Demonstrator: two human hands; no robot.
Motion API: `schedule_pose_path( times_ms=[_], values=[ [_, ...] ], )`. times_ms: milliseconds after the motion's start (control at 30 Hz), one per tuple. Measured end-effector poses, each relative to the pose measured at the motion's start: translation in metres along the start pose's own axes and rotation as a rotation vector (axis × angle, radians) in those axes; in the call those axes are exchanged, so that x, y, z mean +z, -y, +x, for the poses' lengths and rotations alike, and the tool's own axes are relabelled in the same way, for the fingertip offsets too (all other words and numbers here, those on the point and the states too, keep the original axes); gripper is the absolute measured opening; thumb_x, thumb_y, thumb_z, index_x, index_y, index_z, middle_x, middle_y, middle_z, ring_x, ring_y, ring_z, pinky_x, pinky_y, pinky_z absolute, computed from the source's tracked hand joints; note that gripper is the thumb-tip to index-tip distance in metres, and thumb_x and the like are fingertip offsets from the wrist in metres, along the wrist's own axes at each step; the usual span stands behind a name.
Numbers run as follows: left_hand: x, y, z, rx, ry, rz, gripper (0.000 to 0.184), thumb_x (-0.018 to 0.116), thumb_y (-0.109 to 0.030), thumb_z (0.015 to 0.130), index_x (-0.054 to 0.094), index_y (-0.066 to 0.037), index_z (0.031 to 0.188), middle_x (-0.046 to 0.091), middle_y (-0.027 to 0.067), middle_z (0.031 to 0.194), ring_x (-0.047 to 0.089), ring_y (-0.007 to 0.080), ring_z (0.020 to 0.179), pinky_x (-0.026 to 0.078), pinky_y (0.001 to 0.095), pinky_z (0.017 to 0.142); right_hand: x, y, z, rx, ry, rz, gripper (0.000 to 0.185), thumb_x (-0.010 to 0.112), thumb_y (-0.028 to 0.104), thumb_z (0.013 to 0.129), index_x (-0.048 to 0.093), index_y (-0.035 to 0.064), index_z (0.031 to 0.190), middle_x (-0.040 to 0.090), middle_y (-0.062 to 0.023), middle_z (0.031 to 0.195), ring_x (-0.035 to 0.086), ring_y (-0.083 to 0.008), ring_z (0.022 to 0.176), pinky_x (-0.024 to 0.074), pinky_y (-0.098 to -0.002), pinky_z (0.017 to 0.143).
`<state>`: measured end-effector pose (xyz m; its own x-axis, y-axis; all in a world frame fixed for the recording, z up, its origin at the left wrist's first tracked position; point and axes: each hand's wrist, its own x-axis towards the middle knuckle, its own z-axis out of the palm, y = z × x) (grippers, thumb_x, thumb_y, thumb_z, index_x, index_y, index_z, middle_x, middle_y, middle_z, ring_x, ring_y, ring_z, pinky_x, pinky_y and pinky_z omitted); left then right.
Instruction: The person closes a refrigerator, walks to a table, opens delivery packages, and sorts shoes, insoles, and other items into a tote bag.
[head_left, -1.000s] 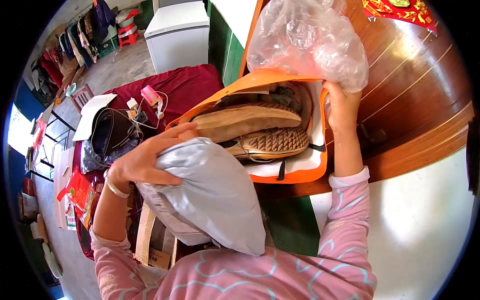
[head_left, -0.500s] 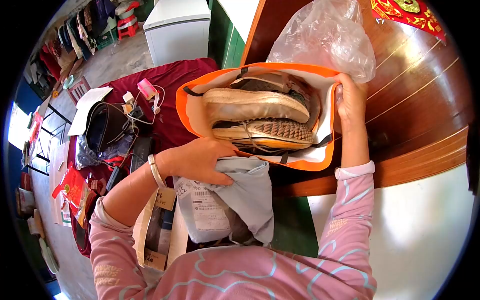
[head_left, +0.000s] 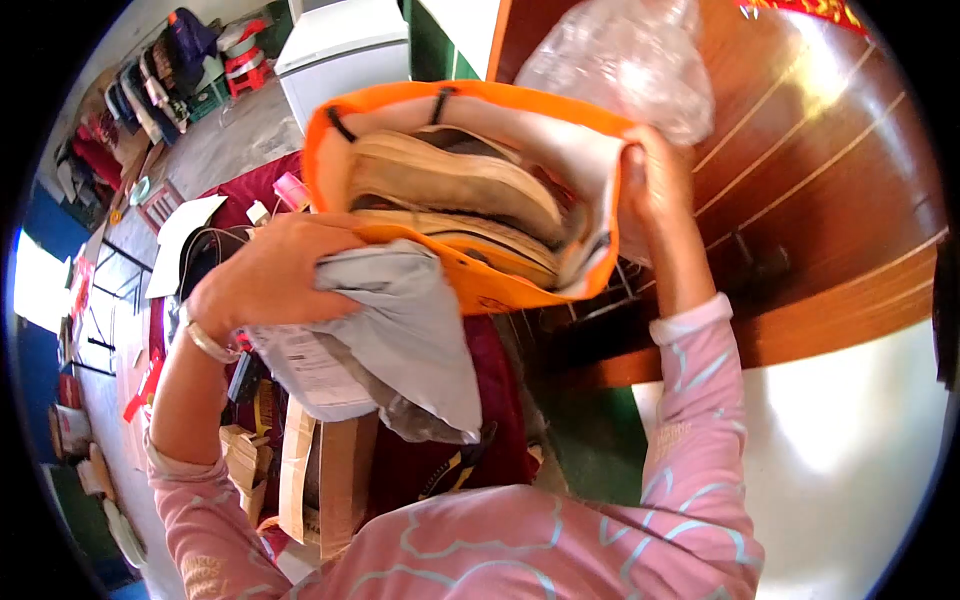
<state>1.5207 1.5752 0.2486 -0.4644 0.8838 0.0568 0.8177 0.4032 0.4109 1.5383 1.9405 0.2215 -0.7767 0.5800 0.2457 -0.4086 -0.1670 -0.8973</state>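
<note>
An orange bag point(head_left: 527, 101) with a white lining is held up and tilted, its mouth facing me. Inside it lie worn shoes point(head_left: 455, 182), side by side with thick soles; they look blurred. My right hand point(head_left: 660, 185) grips the bag's right rim, thumb inside. At the near left edge of the bag, my left hand point(head_left: 278, 278) is closed around a grey plastic mailing bag point(head_left: 400, 305) with a white printed label. The left fingertips are partly hidden, and it seems to hold the orange bag's edge too. The mailing bag hangs down below the orange bag.
A clear plastic bag point(head_left: 640, 75) sits behind on the brown wooden surface point(head_left: 815, 175). Below my left arm stands a cardboard box point(head_left: 345, 470) beside dark red cloth point(head_left: 500, 385). A white appliance point(head_left: 345, 50) is at the back, and hanging clothes point(head_left: 150, 85) are far left.
Both hands have carried the orange bag and the grey mailing bag to the left, and the orange bag has tilted. The cardboard box and red cloth underneath now show more. The view has shifted slightly.
</note>
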Motion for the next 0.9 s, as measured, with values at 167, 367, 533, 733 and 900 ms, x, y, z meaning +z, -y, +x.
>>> schedule_pose_path(
  times_ms=[167, 367, 533, 733, 900],
  values=[
    [-0.011, 0.023, -0.021, -0.119, 0.008, 0.011, 0.039, 0.069, -0.017, 0.057, 0.062, 0.001, 0.092, 0.061, 0.0148, 0.091, 0.059, 0.0309, 0.083, 0.046, 0.0338, 0.076, 0.015, -0.036, 0.001, 0.076, 0.341, -0.024, 0.019, 0.068, 0.012, 0.073, 0.062, 0.0050, 0.089, 0.060, -0.0019, 0.080, 0.055, -0.0092, 0.069, 0.0443, -0.0235, 0.059],
    [-0.003, 0.062, -0.041, -0.277, -0.065, -0.240, 0.043, 0.067, -0.013, 0.060, 0.061, 0.003, 0.099, 0.062, 0.0131, 0.092, 0.059, 0.0205, 0.083, 0.045, 0.0305, 0.078, -0.023, -0.045, -0.005, 0.258, 0.122, -0.062, 0.034, 0.066, 0.027, 0.078, 0.059, 0.0041, 0.103, 0.060, -0.0048, 0.096, 0.056, -0.0155, 0.090, 0.0460, -0.0292, 0.076],
    [-0.007, 0.069, -0.030, -0.245, 0.043, -0.310, 0.045, 0.067, -0.016, 0.062, 0.060, 0.003, 0.101, 0.063, 0.0120, 0.089, 0.059, 0.0194, 0.083, 0.045, 0.0304, 0.078, -0.079, -0.061, -0.104, 0.662, 0.258, -0.087, 0.050, 0.061, 0.027, 0.080, 0.046, 0.0029, 0.122, 0.054, -0.0105, 0.116, 0.057, -0.0201, 0.097, 0.0490, -0.0329, 0.081],
    [-0.004, 0.072, -0.020, -0.237, 0.121, -0.302, 0.043, 0.068, -0.020, 0.065, 0.060, 0.001, 0.101, 0.064, 0.0107, 0.087, 0.060, 0.0197, 0.080, 0.046, 0.0298, 0.076, -0.110, -0.132, -0.250, 0.919, 0.557, 0.089, 0.049, 0.057, 0.021, 0.086, 0.040, 0.0044, 0.128, 0.052, -0.0104, 0.121, 0.051, -0.0214, 0.109, 0.0426, -0.0340, 0.093],
    [-0.016, 0.062, -0.024, -0.228, 0.162, -0.275, 0.046, 0.071, -0.022, 0.063, 0.060, -0.001, 0.102, 0.065, 0.0102, 0.087, 0.061, 0.0185, 0.080, 0.047, 0.0289, 0.075, -0.024, -0.166, -0.307, 0.978, 0.931, -0.094, 0.040, 0.057, 0.020, 0.082, 0.048, 0.0024, 0.117, 0.055, -0.0141, 0.113, 0.054, -0.0250, 0.104, 0.0437, -0.0363, 0.088]
  ],
)
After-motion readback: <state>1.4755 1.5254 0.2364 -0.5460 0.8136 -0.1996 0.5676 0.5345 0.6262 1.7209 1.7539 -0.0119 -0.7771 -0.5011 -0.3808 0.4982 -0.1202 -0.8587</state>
